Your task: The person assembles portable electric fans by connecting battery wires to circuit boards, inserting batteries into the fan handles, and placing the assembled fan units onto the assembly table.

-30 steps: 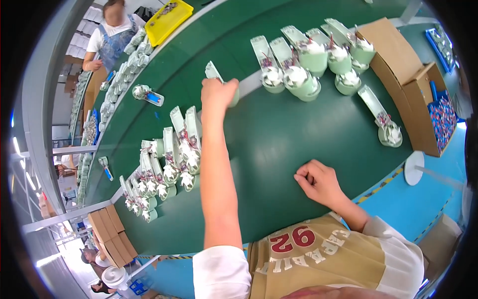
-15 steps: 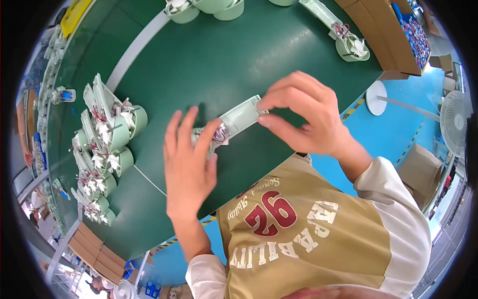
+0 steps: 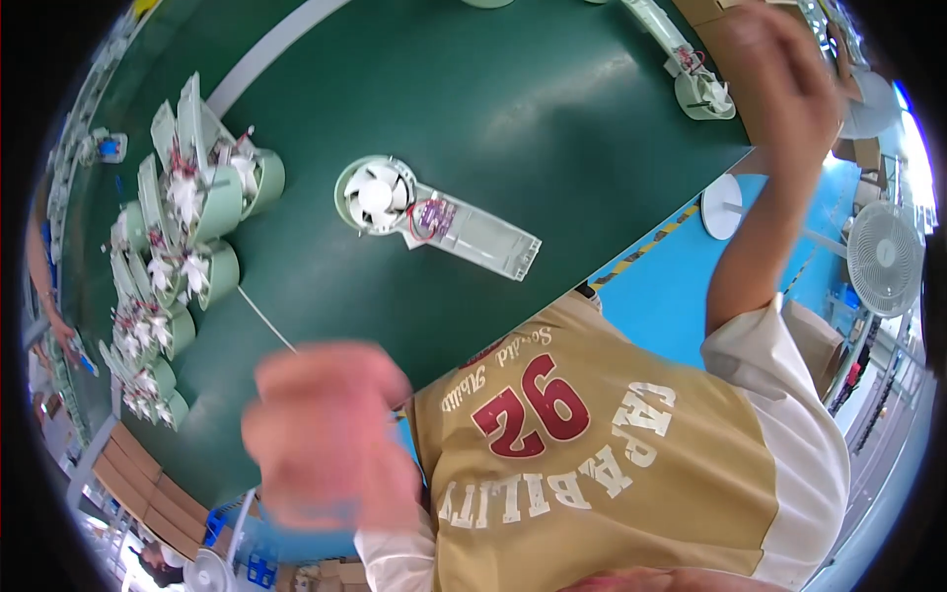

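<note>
A pale green handheld fan housing lies open on the green table in front of me. White fan blades sit in its round end, and a small circuit board with red wires lies beside them. Neither hand touches it. My left hand hovers near the table's front edge, close to my body, smeared by motion so its fingers do not read. My right hand is stretched to the far right, over the cardboard box. Its fingers are blurred too, and whatever they touch is hidden.
Several similar fan housings stand stacked at the table's left. Another fan housing lies at the far right, near the box. A white pedestal fan stands on the blue floor to the right. Beyond the table's left side, another person's arm shows.
Both hands have let go of the fan housing, which now lies turned on the table. My right hand has swung far right to the box; my left has drawn back toward my body.
</note>
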`<state>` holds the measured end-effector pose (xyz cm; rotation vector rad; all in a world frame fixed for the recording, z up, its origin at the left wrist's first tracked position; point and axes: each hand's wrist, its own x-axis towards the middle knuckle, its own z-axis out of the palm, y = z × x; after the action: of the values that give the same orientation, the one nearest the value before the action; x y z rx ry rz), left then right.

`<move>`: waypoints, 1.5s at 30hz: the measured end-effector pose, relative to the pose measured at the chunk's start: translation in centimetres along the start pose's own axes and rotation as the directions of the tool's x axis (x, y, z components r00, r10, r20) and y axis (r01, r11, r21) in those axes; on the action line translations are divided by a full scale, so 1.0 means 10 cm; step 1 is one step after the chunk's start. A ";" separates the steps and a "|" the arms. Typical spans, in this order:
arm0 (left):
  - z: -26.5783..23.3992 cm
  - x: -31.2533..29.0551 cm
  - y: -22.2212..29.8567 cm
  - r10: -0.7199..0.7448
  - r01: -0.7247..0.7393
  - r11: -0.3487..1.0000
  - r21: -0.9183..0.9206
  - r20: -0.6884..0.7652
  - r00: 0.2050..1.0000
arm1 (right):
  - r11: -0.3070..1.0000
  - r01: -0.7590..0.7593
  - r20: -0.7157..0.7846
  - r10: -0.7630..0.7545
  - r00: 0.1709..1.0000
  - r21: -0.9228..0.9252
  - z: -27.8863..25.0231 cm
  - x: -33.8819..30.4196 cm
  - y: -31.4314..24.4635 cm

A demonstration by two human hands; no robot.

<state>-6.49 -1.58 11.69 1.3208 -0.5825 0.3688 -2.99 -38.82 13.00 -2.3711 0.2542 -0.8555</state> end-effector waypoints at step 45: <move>0.41 -0.69 -0.40 -0.661 0.659 0.705 -0.260 0.093 0.744 | 0.413 -0.840 0.910 0.062 0.411 0.351 0.49 -1.29 -0.95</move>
<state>-10.52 -5.93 5.01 1.1628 -0.1078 -0.3035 -10.13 -24.17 8.99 -1.3517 0.1660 0.4727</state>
